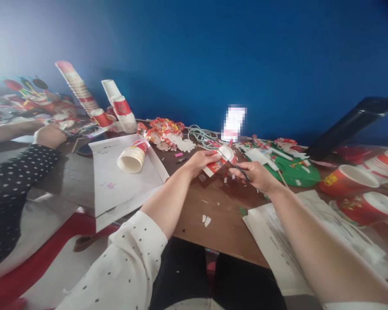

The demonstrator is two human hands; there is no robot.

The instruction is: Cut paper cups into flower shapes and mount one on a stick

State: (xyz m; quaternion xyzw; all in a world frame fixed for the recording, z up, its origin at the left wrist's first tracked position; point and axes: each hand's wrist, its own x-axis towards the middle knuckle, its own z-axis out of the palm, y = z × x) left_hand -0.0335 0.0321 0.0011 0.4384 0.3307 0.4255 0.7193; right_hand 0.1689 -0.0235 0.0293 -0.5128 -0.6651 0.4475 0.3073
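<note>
My left hand (pixel 198 163) grips a red and white paper cup (pixel 216 168) that is cut open, its round white base facing up. In my right hand (pixel 257 174) are dark-handled scissors (pixel 238 168), fingers closed around the handles. The blades reach across the cup's cut wall, close to my left fingers. Small white paper scraps (pixel 206 221) lie on the brown table (pixel 194 204) below my hands. Beyond my left hand is a pile of cut red and white paper pieces (pixel 166 133).
White paper sheets (pixel 113 193) hold nested paper cups (pixel 132 157) at left. Tall cup stacks (pixel 80 88) lean near the blue wall. A green disc (pixel 299 174), a glue gun (pixel 273 163) and red cups (pixel 345 181) are at right. Another person's hand (pixel 50 135) works at far left.
</note>
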